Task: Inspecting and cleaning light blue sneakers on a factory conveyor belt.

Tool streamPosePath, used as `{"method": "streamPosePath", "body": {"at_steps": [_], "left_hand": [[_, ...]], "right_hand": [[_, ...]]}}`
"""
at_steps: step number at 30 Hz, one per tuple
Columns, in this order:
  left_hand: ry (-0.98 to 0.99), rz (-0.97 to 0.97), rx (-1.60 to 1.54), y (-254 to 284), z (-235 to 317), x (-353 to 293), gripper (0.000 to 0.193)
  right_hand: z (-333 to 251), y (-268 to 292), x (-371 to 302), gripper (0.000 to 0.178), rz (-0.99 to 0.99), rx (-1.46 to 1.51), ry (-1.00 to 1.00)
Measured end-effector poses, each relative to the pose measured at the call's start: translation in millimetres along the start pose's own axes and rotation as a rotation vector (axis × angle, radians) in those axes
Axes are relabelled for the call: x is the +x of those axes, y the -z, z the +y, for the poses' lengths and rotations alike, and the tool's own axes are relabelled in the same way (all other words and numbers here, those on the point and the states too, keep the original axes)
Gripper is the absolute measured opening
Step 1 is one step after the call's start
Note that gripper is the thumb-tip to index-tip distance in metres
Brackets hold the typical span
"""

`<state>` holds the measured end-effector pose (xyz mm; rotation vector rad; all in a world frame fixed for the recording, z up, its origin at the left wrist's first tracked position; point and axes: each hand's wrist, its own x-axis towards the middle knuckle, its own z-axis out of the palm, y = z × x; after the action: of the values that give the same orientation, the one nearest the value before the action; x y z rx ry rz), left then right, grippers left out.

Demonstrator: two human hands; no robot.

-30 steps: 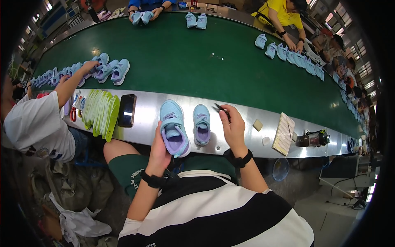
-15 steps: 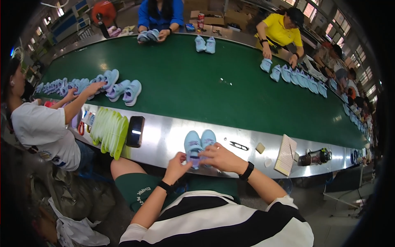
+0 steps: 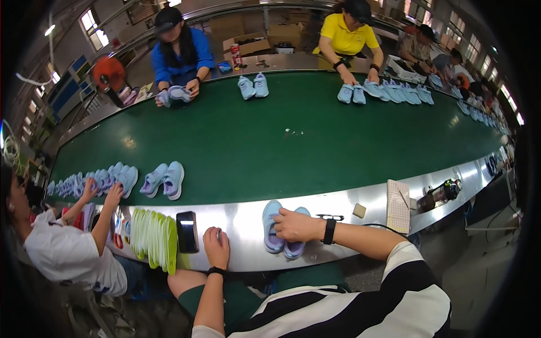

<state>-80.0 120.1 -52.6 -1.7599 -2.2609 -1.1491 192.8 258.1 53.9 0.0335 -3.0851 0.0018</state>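
While the head view looks down, your right hand (image 3: 296, 226) is over a pair of pale blue shoes (image 3: 271, 229) set side by side on the steel worktop (image 3: 242, 217). Its fingers bend at the left shoe's opening, but whether they pinch it I cannot tell. Your left hand (image 3: 216, 249) is apart from the pair, near a dark phone (image 3: 187, 232), its fingers curled, their grip unclear.

Bright windows (image 3: 94, 29) at both sides, orange fan (image 3: 109, 73) and cardboard boxes (image 3: 288, 32) beyond a long green-topped table (image 3: 236, 141)
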Motion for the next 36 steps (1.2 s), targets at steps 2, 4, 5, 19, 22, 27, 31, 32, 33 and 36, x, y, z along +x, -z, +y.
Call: {"method": "streamPosePath", "body": {"at_steps": [2, 4, 5, 19, 22, 27, 31, 32, 33, 36], "left_hand": [[0.06, -0.069, -0.008, 2.2, 12.9, 4.7, 0.02], [0.045, -0.087, 0.03, 3.9, 14.0, 4.5, 0.019], [0.053, -0.088, 0.015, 5.6, 12.8, 3.2, 0.019], [0.097, -0.118, 0.024, 10.3, 8.5, 8.6, 0.017], [0.079, -0.115, 0.03, 9.8, 3.6, 11.3, 0.018], [0.089, -0.084, -0.032, 8.3, 0.2, 18.1, 0.019], [0.05, -0.056, 0.001, 13.9, -9.6, 9.8, 0.02], [0.066, -0.051, -0.013, 12.6, -10.9, 7.8, 0.021], [0.085, -0.056, -0.024, 11.9, -11.0, 2.9, 0.021], [0.085, -0.118, -0.036, 10.7, -4.7, 2.3, 0.023]], "right_hand": [[27.4, -3.2, -7.2, 0.006, 0.064, 0.045, -0.119], [58.1, -0.5, -10.6, 0.009, 0.184, 0.125, -0.292], [76.7, 3.3, -11.8, 0.012, 0.239, 0.159, -0.358], [425.2, 190.9, 52.9, 0.058, 0.977, -0.213, -1.169], [379.1, 159.2, 117.5, 0.042, 0.895, 0.091, -0.833], [224.7, 36.1, 244.8, 0.053, 0.381, 0.513, -0.522], [120.1, -42.6, 355.5, 0.071, 0.256, 0.76, -0.319], [101.0, -58.9, 375.9, 0.077, 0.216, 0.552, -0.362], [85.6, -73.4, 395.0, 0.082, 0.177, 0.353, -0.408], [68.2, -92.6, 426.7, 0.069, 0.077, 0.149, -0.573]]}}
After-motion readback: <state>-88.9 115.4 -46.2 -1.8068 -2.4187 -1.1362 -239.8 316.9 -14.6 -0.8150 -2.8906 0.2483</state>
